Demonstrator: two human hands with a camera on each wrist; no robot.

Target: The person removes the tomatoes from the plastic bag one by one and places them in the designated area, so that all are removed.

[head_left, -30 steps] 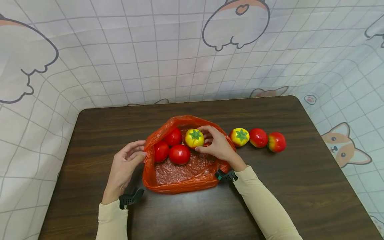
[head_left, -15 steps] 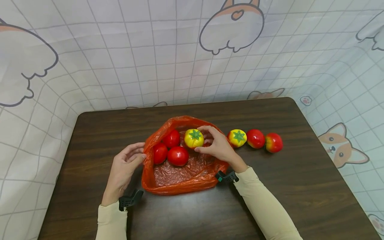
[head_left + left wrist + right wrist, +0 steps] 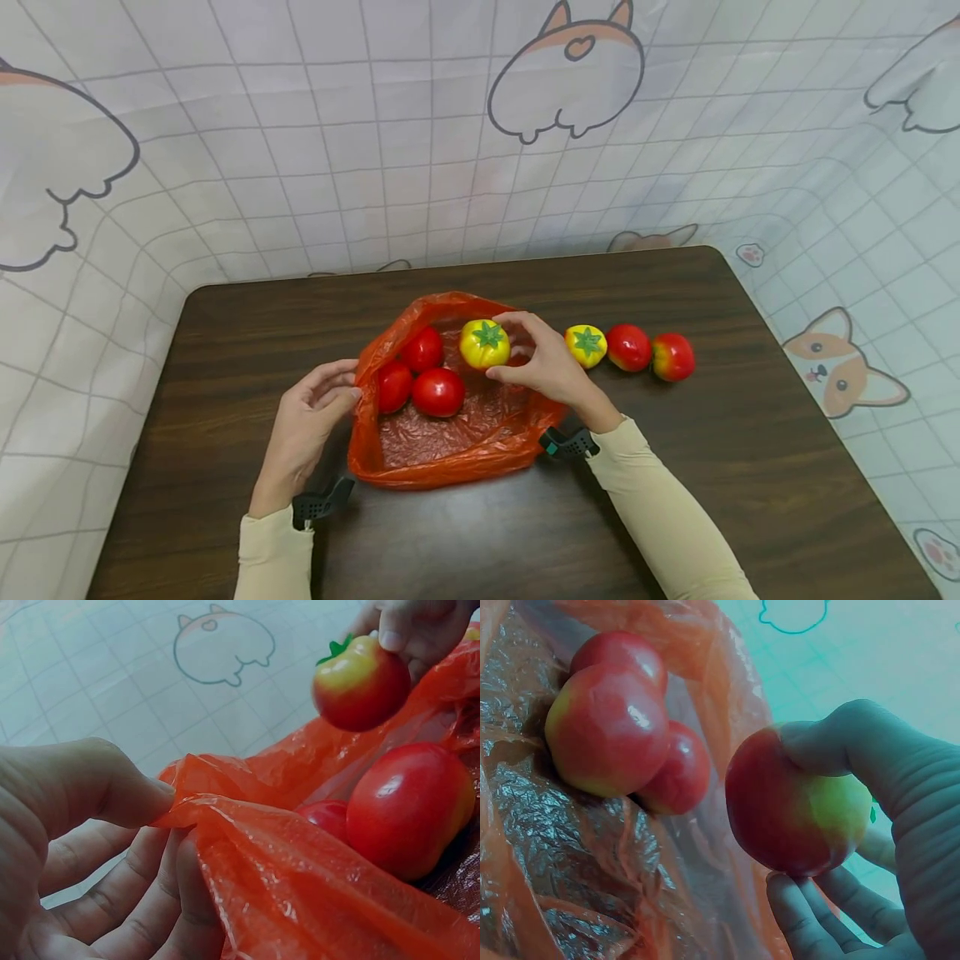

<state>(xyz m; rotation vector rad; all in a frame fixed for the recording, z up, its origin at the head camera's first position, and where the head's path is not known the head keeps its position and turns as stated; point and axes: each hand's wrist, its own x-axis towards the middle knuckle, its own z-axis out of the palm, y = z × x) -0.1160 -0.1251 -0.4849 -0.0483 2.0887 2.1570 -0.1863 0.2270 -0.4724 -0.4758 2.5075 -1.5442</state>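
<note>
A red plastic bag lies open on the table, with three red tomatoes grouped in its left part. My left hand pinches the bag's left rim between thumb and fingers, plain in the left wrist view, where the thumb presses on the film. Over the bag's mouth, my right hand holds a red-and-yellow tomato with a green star-shaped top. The right wrist view has the thumb on one side of this held tomato and the fingers on the other.
Right of the bag, a yellow-topped tomato, a red tomato and a red-yellow one stand in a row on the dark wooden table. A white grid-patterned cloth with cartoon dogs hangs behind and at the sides.
The head view has shifted slightly, so the bag and the row of tomatoes appear a little farther left. Both hands keep their hold, and the held tomato stays over the bag.
</note>
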